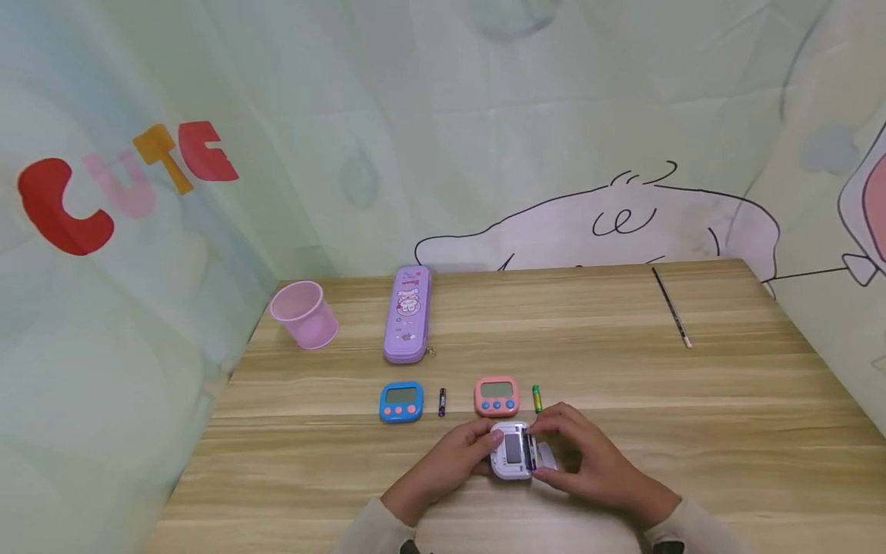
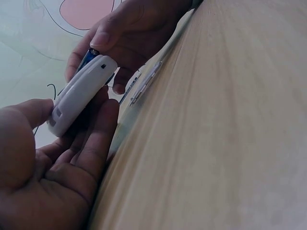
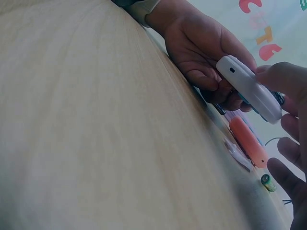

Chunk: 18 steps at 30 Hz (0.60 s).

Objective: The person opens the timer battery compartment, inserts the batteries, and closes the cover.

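Observation:
My left hand grips a white digital timer by its left side, thumb on top and fingers beneath. A grey rectangle shows on the timer's upward face, with a long slot along its right side. At that slot my right hand pinches a dark blue battery between thumb and fingers. The battery's dark end peeks past the timer's edge in the right wrist view. A small white cover lies on the table below the right hand; in the left wrist view the cover lies beyond the timer.
Just behind the hands lie a blue timer, a dark battery, a pink timer and a green battery. Farther back are a pink cup, a purple pencil case and a pencil on the wooden table.

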### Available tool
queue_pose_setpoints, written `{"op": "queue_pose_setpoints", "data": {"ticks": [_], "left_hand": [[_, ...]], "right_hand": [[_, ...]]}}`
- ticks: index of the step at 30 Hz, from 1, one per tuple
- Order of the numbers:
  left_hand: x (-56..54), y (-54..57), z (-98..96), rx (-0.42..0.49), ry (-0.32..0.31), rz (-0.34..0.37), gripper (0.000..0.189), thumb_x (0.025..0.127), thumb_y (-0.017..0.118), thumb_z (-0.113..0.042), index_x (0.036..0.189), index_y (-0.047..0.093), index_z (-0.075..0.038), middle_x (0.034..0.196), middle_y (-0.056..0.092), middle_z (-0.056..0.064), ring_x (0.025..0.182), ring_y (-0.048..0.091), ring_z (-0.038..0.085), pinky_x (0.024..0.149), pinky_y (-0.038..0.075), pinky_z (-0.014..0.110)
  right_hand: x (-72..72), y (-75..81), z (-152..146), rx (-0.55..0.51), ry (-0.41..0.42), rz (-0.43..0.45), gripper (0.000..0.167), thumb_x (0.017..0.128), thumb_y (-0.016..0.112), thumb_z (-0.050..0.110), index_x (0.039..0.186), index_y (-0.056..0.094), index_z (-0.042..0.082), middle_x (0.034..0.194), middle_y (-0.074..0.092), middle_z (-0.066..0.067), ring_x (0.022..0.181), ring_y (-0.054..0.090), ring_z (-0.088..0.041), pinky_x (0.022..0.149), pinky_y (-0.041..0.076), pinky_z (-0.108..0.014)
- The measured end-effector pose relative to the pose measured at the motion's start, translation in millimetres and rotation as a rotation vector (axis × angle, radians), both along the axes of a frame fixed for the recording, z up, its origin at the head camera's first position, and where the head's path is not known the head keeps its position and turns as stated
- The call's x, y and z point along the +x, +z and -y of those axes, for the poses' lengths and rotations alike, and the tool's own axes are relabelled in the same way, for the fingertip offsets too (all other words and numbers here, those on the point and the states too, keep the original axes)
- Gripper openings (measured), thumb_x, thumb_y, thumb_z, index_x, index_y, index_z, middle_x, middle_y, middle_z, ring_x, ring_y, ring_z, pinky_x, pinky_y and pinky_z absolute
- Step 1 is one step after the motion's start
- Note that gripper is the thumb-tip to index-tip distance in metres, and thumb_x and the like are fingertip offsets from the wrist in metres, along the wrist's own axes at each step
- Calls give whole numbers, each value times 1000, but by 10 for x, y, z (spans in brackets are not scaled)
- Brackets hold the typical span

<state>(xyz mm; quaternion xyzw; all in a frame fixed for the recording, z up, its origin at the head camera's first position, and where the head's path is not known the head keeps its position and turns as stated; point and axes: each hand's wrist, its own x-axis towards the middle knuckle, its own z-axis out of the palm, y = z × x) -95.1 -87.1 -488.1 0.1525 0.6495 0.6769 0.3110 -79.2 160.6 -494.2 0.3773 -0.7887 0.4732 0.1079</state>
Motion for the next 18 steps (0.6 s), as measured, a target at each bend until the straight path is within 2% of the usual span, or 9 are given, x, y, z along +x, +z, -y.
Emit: {"op": "queue_pose_setpoints", "data": {"ticks": [18], "left_hand": [[2,-10,-6,1,3,-1,42,104,47,-29,129,53,4,118,64,15,102,66,25,84,56,34]], "right_hand": [[1,-28,-9,21,-17,28,53,75,86,22,121,60,21,121,55,5,110,54,-15,99,41,-20]]}}
